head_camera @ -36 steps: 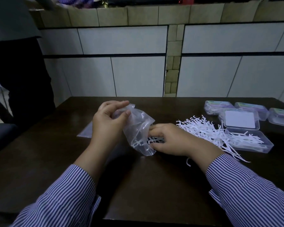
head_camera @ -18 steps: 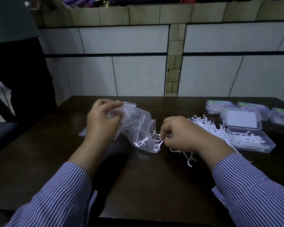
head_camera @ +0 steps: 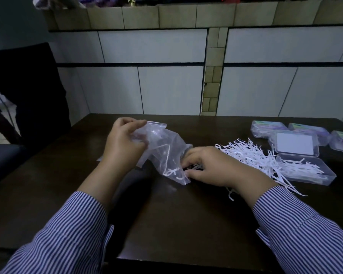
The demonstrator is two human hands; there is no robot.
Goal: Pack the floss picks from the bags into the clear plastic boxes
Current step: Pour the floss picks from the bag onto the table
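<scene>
My left hand (head_camera: 125,147) grips the upper end of a clear zip bag (head_camera: 164,149) tilted over the dark table (head_camera: 166,224). A few white floss picks (head_camera: 171,172) lie in the bag's low end. My right hand (head_camera: 212,167) is at the bag's mouth with its fingers curled around some picks there. A loose pile of white floss picks (head_camera: 249,155) lies to the right of that hand. An open clear plastic box (head_camera: 305,171) beside the pile holds several picks, and its lid (head_camera: 294,144) with a white label stands behind it.
Closed boxes with coloured labels (head_camera: 268,127) line the table's back right. A flat empty bag (head_camera: 100,158) peeks out behind my left wrist. A person in dark clothes (head_camera: 28,86) stands at the left by a chair (head_camera: 2,155). A tiled wall (head_camera: 166,86) rises right behind the table.
My right hand pulled picks out towards the pile half a second ago and has now returned to the bag's mouth. My left hand keeps holding the bag, shifted slightly.
</scene>
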